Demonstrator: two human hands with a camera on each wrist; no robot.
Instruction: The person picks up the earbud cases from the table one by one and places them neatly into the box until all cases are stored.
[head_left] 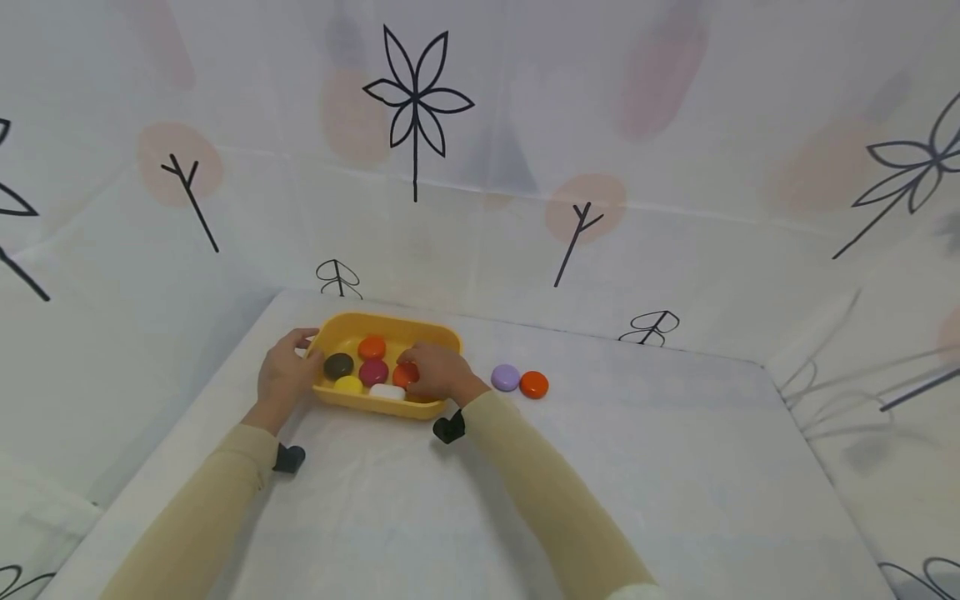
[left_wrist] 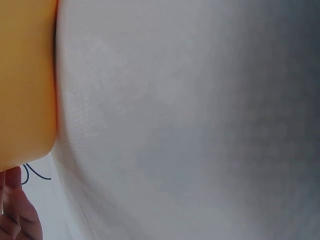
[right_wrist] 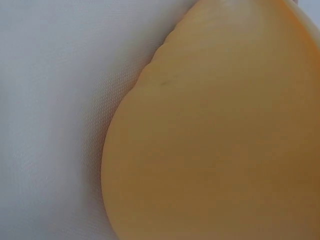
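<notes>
A yellow tray (head_left: 384, 406) stands on the white-covered table, its outer wall filling much of the right wrist view. My left hand (head_left: 283, 371) grips its left rim; in the left wrist view the fingers (left_wrist: 25, 215) show beside the tray wall. Inside the tray, my right hand (head_left: 438, 371) pinches a glossy orange-red disc (head_left: 405, 376) near the right side, fingers partly covering it. Around it lie an orange disc (head_left: 372, 347), a dark green disc (head_left: 338, 365), a maroon disc (head_left: 373, 372), a yellow disc (head_left: 348, 385) and a white rounded block (head_left: 387, 392).
Right of the tray, a lilac disc (head_left: 506, 377) and another orange-red disc (head_left: 534, 384) lie side by side on the table (head_left: 675, 467). Pale cloth with line-drawn plants (head_left: 416, 98) hangs behind and at both sides.
</notes>
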